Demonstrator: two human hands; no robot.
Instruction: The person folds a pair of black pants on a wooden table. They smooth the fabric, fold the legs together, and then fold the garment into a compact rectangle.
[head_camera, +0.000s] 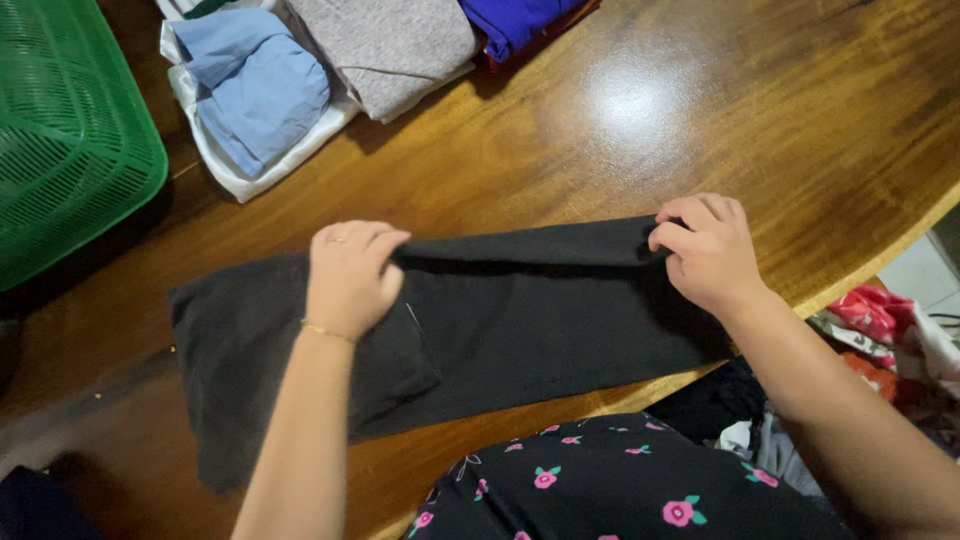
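Note:
A black garment (520, 325) lies stretched lengthwise across the near part of a glossy wooden table (700, 110). My left hand (350, 275) pinches its far edge near the middle-left, a thin bracelet on the wrist. My right hand (705, 250) pinches the same far edge at the garment's right end. Between the two hands the upper edge is lifted and folded toward me. The garment's left end spreads wide and flat.
A green plastic basket (70, 130) stands at the far left. Folded clothes lie at the back: a light blue piece (260, 85), a grey one (390, 45), a blue-purple one (515, 20). More loose clothes (890, 340) are piled off the table's right edge.

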